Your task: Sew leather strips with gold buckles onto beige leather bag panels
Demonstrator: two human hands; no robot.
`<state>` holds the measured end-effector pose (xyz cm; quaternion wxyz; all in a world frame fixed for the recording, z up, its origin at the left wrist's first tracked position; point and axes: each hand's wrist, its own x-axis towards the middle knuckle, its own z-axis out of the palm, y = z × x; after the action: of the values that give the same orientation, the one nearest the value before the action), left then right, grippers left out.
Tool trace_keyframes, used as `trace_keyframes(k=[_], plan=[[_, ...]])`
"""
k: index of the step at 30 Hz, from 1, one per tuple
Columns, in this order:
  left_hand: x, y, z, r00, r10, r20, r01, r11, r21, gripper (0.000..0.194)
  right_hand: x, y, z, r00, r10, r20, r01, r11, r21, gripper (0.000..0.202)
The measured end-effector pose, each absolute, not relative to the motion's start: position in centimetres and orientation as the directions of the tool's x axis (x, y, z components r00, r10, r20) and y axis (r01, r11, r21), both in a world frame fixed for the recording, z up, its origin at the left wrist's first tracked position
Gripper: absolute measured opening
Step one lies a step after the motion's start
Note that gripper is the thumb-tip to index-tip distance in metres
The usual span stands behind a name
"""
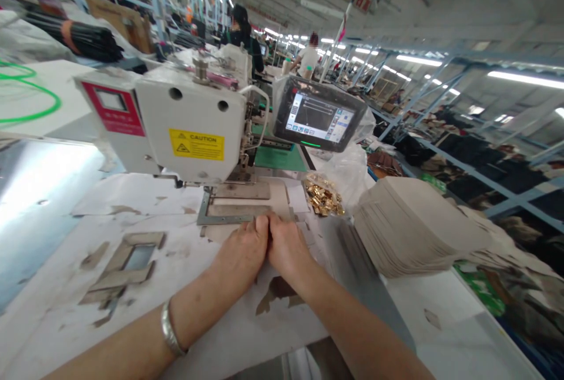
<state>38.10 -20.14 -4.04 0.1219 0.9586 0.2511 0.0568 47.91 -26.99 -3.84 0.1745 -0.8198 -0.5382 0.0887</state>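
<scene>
My left hand (247, 248) and my right hand (288, 246) meet at the front edge of a beige panel (278, 195), fingers curled and thumbs side by side. What they pinch is hidden behind the knuckles. The panel lies under a metal clamp frame (202, 211) below the head of a white sewing machine (189, 124). Just beyond my right hand is a heap of small gold metal pieces (325, 197) in clear plastic. A silver bangle (170, 328) circles my left wrist.
A tall stack of beige panels (405, 227) stands at the right. A beige frame-shaped template (127, 259) lies on the left of the worktop, among scraps. The lit control screen (319, 114) sits right of the machine head. Co-workers (244, 36) are farther back.
</scene>
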Motion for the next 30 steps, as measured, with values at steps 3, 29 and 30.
trace_keyframes(k=[3, 29, 30], plan=[[38.8, -18.8, -4.5, 0.87, 0.489, 0.066, 0.454, -0.844, 0.285, 0.026, 48.4, -26.9, -4.3, 0.33, 0.942, 0.065, 0.87, -0.276, -0.408, 0.033], [37.3, -15.3, -8.4, 0.857, 0.455, 0.242, 0.453, -0.889, 0.065, 0.063, 57.3, -19.4, -3.2, 0.397, 0.808, -0.435, 0.392, -0.578, -0.716, 0.022], [37.3, -14.8, -8.7, 0.859, 0.444, 0.257, 0.442, -0.895, 0.069, 0.065, 57.3, -19.0, -3.1, 0.412, 0.791, -0.453, 0.378, -0.6, -0.705, 0.023]])
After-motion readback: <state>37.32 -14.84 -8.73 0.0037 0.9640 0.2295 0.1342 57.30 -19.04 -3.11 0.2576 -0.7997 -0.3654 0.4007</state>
